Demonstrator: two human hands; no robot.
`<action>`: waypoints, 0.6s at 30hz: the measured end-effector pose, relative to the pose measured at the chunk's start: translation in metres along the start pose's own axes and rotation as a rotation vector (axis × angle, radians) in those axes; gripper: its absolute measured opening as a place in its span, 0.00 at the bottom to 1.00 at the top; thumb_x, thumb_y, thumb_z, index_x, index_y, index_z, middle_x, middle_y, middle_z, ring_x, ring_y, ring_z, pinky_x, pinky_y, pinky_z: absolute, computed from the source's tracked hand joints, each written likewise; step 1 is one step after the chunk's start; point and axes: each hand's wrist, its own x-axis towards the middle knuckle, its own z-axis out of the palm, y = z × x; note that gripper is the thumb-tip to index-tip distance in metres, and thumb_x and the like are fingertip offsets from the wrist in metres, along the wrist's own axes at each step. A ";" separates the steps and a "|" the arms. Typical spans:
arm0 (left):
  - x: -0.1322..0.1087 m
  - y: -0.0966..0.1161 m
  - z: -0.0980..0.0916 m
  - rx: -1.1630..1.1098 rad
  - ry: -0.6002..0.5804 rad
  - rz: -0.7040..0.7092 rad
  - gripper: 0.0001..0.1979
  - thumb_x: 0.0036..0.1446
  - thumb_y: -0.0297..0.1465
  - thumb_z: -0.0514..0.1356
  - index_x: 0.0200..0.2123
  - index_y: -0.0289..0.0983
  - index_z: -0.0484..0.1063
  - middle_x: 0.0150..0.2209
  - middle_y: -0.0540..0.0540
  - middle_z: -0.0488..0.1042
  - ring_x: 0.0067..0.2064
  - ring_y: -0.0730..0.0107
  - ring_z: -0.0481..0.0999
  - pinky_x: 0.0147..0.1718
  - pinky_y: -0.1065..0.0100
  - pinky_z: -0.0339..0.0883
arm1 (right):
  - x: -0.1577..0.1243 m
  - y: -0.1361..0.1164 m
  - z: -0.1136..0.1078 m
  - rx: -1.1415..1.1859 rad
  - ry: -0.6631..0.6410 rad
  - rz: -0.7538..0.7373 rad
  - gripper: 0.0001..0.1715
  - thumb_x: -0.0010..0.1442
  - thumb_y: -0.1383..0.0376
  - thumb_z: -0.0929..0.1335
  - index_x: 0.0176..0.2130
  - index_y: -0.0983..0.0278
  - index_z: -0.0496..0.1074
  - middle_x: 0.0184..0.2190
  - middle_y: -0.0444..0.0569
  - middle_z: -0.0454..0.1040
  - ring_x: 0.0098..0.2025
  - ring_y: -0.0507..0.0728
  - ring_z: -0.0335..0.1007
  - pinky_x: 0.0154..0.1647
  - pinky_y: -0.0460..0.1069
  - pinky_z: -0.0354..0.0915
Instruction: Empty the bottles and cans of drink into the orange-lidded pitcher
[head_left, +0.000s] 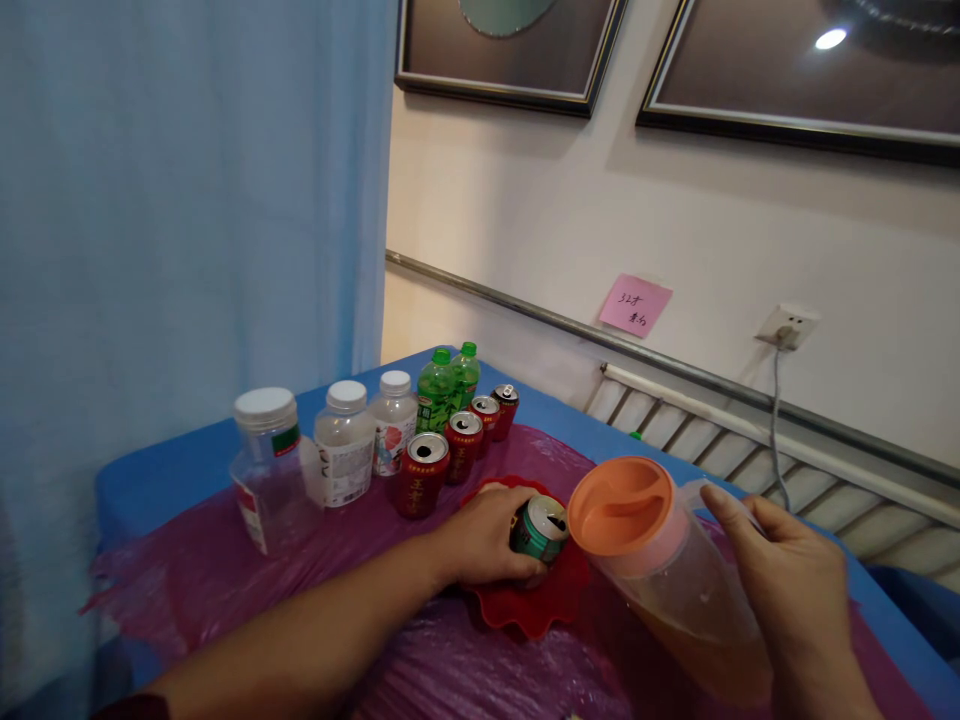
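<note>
My left hand point(495, 535) is wrapped round a green can point(538, 532) with an opened top, held over a red scalloped dish point(525, 610). In my right hand point(795, 570) is the handle of a clear plastic pitcher point(690, 600) with an orange lid point(622, 507). The pitcher leans left, its lid close to the can's top, and brownish liquid lies inside it. No stream of liquid can be made out between them.
Several red cans point(424, 475), two green bottles point(436, 390) and clear jars with white lids point(345, 445) stand behind and left. Purple plastic film point(465, 665) covers part of the blue table point(165, 460). A radiator point(697, 450) is behind.
</note>
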 end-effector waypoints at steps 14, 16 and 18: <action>0.000 0.001 -0.001 0.009 -0.011 0.016 0.32 0.41 0.39 0.74 0.52 0.46 0.74 0.47 0.50 0.79 0.49 0.54 0.76 0.49 0.64 0.67 | 0.000 -0.001 0.000 -0.004 -0.005 0.015 0.34 0.52 0.38 0.68 0.18 0.60 0.55 0.19 0.39 0.49 0.24 0.51 0.49 0.25 0.48 0.48; 0.000 0.001 -0.001 0.003 -0.010 0.025 0.32 0.40 0.38 0.74 0.52 0.47 0.74 0.47 0.51 0.79 0.48 0.55 0.76 0.49 0.64 0.66 | 0.000 0.000 0.000 -0.006 -0.006 0.019 0.34 0.52 0.38 0.68 0.18 0.60 0.55 0.19 0.39 0.49 0.24 0.51 0.49 0.25 0.48 0.48; 0.000 0.000 -0.001 -0.002 -0.011 0.037 0.31 0.41 0.37 0.74 0.52 0.47 0.74 0.47 0.51 0.79 0.48 0.56 0.76 0.50 0.64 0.66 | 0.000 -0.001 0.001 -0.005 -0.002 0.010 0.34 0.53 0.39 0.68 0.18 0.60 0.55 0.19 0.39 0.49 0.24 0.51 0.49 0.25 0.48 0.48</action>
